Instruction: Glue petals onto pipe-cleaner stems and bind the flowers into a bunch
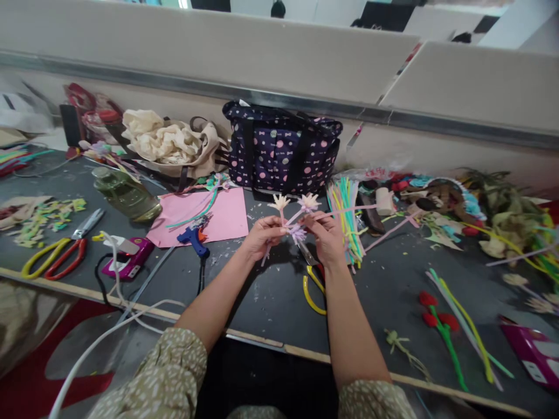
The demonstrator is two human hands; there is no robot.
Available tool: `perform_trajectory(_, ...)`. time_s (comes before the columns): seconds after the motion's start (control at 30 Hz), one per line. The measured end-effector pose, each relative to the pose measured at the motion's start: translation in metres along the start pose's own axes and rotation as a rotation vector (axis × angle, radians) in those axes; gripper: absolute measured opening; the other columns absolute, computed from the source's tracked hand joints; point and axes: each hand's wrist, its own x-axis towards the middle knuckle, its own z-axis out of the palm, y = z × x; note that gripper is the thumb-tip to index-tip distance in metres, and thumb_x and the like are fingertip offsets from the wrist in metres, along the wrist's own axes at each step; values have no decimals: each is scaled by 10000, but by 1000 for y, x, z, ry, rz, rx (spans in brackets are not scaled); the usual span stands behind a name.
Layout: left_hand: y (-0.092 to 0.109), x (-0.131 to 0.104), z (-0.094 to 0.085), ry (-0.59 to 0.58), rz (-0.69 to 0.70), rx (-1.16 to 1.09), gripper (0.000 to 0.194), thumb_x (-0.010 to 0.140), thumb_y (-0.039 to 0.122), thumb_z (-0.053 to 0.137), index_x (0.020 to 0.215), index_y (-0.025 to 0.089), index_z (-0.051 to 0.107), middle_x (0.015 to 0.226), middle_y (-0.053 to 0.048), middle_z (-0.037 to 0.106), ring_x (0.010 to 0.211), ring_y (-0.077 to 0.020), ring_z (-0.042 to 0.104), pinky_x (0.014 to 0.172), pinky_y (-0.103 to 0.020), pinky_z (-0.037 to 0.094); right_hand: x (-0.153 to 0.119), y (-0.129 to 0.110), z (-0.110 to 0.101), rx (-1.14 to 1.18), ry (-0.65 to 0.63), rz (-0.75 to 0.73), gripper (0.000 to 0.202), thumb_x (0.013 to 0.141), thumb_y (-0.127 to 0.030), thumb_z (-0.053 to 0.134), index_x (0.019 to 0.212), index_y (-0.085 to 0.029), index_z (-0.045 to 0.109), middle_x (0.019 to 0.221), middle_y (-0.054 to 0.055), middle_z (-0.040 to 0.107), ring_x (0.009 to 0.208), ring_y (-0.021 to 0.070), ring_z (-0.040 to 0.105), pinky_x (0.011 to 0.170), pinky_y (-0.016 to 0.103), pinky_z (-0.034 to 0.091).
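Over the middle of the table, my left hand point(265, 234) is closed with fingertips pinching the thin stems of pipe cleaner flowers. My right hand point(326, 237) pinches close beside it, with a pink pipe cleaner point(351, 210) running out rightward from its fingers. Above the fingers stand a cream flower point(278, 202) and a cream-and-lilac flower point(308, 202). A purple flower point(297, 234) sits lower, between the two hands. Which stem each finger grips is partly hidden. Scissors with yellow and red handles point(311, 295) lie beneath, partly covered by my right forearm.
Left are a pink sheet point(231, 212), blue glue gun point(192, 237), larger scissors point(65, 251) and green bottle point(126, 195). A patterned bag point(283, 151) stands behind. Rightward are a pipe cleaner bundle point(343, 215) and red flowers point(430, 319). A white cable point(87, 349) hangs over the front edge.
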Motion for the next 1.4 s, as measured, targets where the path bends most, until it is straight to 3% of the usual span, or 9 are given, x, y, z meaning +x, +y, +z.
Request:
perform_trajectory(0.5, -5, -5, 2, -31, -58, -284, 301, 477, 143, 847, 711, 142, 658, 496, 53, 492, 377, -7, 312, 368, -139, 205, -2, 13, 17, 101, -9, 28, 141, 749, -314, 734, 724, -188, 675, 726, 0, 642, 653, 121, 595, 559, 234, 458)
perform_trajectory(0.67, -7, -1, 0, -52, -44, -289, 311, 550, 178, 848, 767, 120, 633, 583, 32, 528, 414, -2, 332, 367, -129, 236, -3, 14, 20, 85, 73, 23, 174, 742, -341, 740, 743, -188, 657, 728, -3, 624, 638, 118, 592, 507, 218, 477)
perform_trajectory(0.87, -12, 5, 5, 129, 145, -50, 381, 602, 296, 848, 821, 161, 567, 726, 11, 633, 558, -74, 555, 585, -219, 499, -6, 9, 26, -56, 151, -143, 160, 781, -344, 706, 767, -191, 666, 761, 9, 639, 690, 140, 616, 524, 241, 508)
perform_trajectory(1.0, -19, 5, 6, 252, 385, 315, 318, 647, 332, 816, 793, 169, 586, 744, 6, 634, 648, -108, 573, 658, -242, 485, -10, 9, 29, -197, 162, -253, 142, 815, -329, 675, 777, -192, 677, 778, 17, 659, 677, 132, 605, 569, 257, 511)
perform_trajectory(1.13, -19, 3, 3, 338, 512, 580, 197, 735, 358, 742, 793, 180, 678, 772, -18, 622, 738, -138, 553, 665, -233, 434, -13, 11, 31, -342, 150, -374, 100, 840, -270, 650, 783, -195, 681, 785, 22, 670, 712, 137, 615, 630, 269, 499)
perform_trajectory(1.27, -16, 3, 0, 392, 524, 583, 195, 744, 370, 726, 744, 178, 695, 707, -7, 596, 675, -130, 511, 624, -233, 395, -14, 12, 32, -463, 133, -458, 92, 857, -238, 624, 790, -199, 673, 788, 21, 674, 708, 137, 613, 609, 262, 482)
perform_trajectory(1.4, -15, 4, 3, 388, 464, 413, 194, 707, 338, 760, 720, 168, 668, 635, 23, 561, 589, -91, 461, 575, -212, 371, -16, 12, 34, -529, 119, -500, 84, 861, -239, 615, 795, -208, 656, 791, 18, 672, 726, 145, 618, 612, 267, 489)
